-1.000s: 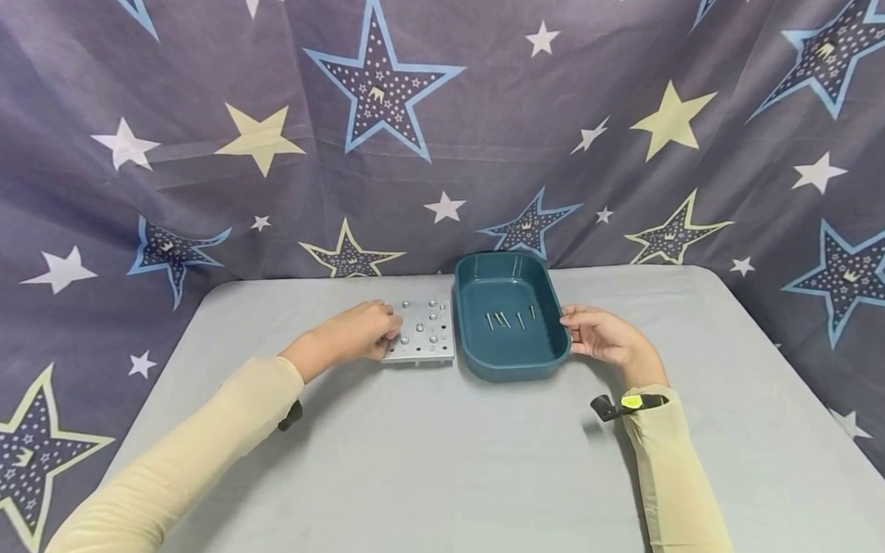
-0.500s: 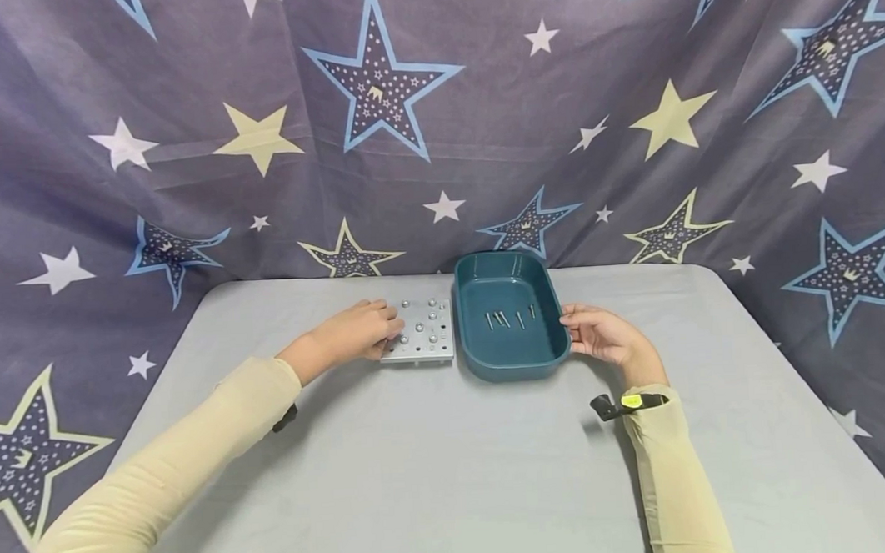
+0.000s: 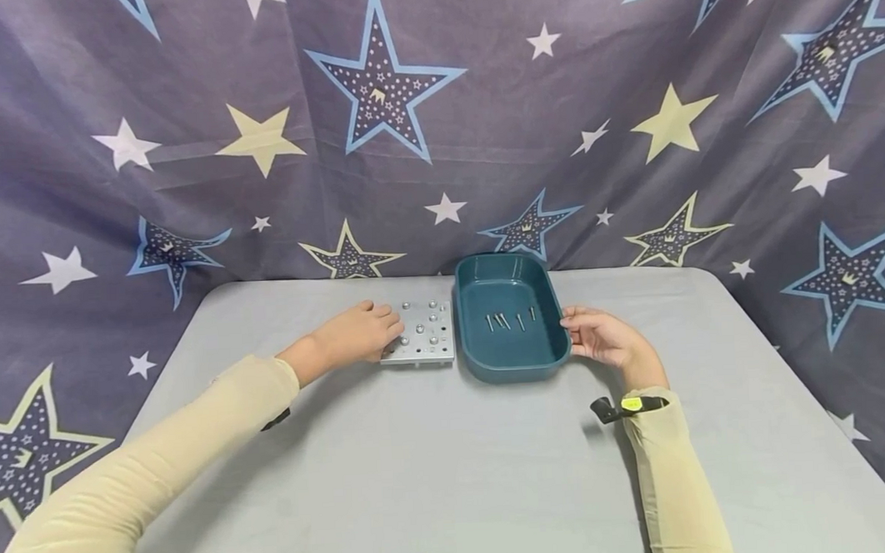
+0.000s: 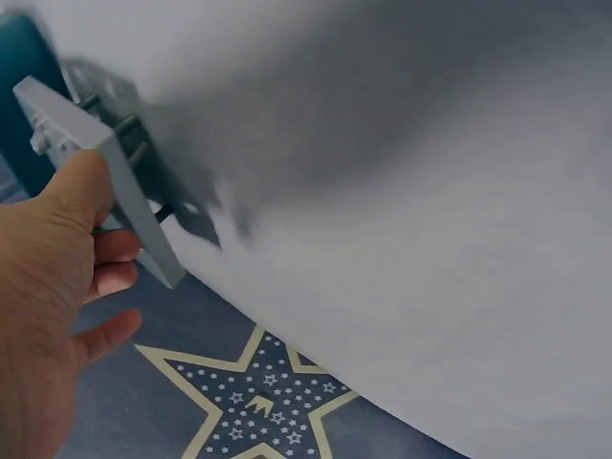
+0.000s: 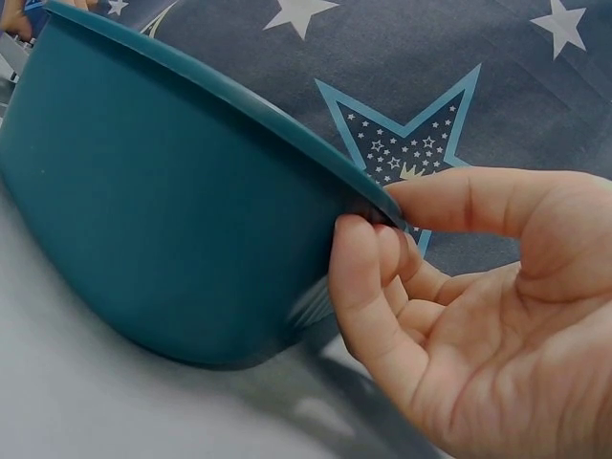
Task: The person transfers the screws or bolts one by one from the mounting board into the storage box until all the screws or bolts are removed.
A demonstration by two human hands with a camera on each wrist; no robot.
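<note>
Right hand [image 3: 602, 335] pinches tub [image 3: 518, 372]; left hand [image 3: 355, 334] at metal plate [image 3: 419, 315]

The metal plate sits near 12 o'clock on the grey table [image 3: 453, 476], and the blue-green tub stands upright just beside it, at the plate's 3 o'clock. The left hand touches the plate's 9 o'clock side with bent fingers. Whether they pinch the plate or a part on it is hidden, so I cannot tell. Round bolts [image 3: 419, 329] dot the plate's top, and rods [image 4: 126, 124] stick out underneath.

The right hand is at the tub's 3 o'clock, its thumb and bent fingers squeezing the rim between them. Loose screws [image 3: 502, 321] lie on the tub's floor. Pale yellow sleeves [image 3: 682, 481] cover both arms. A starry curtain [image 3: 497, 165] hangs beyond the table at 12 o'clock.
</note>
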